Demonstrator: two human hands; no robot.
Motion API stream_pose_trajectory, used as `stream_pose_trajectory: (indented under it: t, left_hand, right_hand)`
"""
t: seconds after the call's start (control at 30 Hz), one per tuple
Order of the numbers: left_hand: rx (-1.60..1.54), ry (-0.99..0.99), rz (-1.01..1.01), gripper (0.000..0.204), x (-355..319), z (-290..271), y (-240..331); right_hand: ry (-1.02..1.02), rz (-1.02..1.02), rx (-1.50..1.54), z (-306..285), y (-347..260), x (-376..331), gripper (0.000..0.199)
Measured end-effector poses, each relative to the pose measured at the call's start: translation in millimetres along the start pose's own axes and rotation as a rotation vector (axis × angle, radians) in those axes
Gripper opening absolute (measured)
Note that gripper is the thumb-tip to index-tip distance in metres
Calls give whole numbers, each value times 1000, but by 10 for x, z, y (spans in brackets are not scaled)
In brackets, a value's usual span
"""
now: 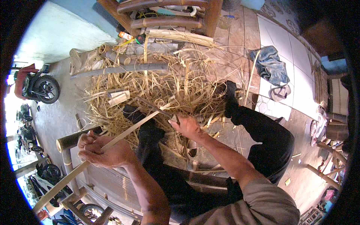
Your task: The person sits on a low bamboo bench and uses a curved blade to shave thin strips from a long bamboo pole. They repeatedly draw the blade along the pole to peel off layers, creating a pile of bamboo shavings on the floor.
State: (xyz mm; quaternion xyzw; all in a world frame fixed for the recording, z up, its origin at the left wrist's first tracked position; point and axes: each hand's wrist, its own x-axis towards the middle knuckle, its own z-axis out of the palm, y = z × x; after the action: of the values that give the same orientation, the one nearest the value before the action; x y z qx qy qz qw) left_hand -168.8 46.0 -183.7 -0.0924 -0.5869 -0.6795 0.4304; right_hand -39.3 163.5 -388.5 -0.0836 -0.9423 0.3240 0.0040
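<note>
A long, pale bamboo strip [132,128] runs slantwise from the lower left up to the middle of the view. My left hand [107,150] is closed around it partway along its length. In my right hand [188,127], fingers wrapped round the handle, is a knife whose dark narrow blade [152,105] crosses the strip near its far end. A thin curled shaving [162,102] rises beside the blade. Beyond both hands, a heap of bamboo shavings [150,82] spreads over the floor around my feet.
A bamboo frame [165,23] stands at the far side. A flat grey strip [120,69] lies across the heap. Jeans [270,63] and a cap [280,93] lie on tiles to the right. Left are a motorcycle [37,86] and a bamboo pole end [69,142].
</note>
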Motion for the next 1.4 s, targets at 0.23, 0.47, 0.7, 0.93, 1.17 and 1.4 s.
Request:
stream_pose_trajectory:
  t: [0.23, 0.47, 0.7, 0.93, 1.17, 1.4]
  left_hand:
    - [-104, 21, -177, 37, -35, -15, 72]
    - [-157, 6, -94, 39, -13, -156, -4]
    - [-164, 48, -67, 37, 90, -261, -133]
    - [96, 109, -19, 43, 102, -309, -148]
    - [-44, 60, -182, 56, 193, -197, -87]
    - [335, 92, 3, 54, 28, 126, 10]
  right_hand:
    - [-54, -273, 366, -485, -154, 77, 56]
    - [-38, 248, 373, 265, 563, -1, 46]
    - [64, 326, 472, 400, 755, 25, 47]
    - [-131, 446, 265, 327, 918, -4, 59]
    - [-240, 463, 256, 533, 1281, -290, 63]
    - [-208, 573, 256, 645, 1585, -521, 52]
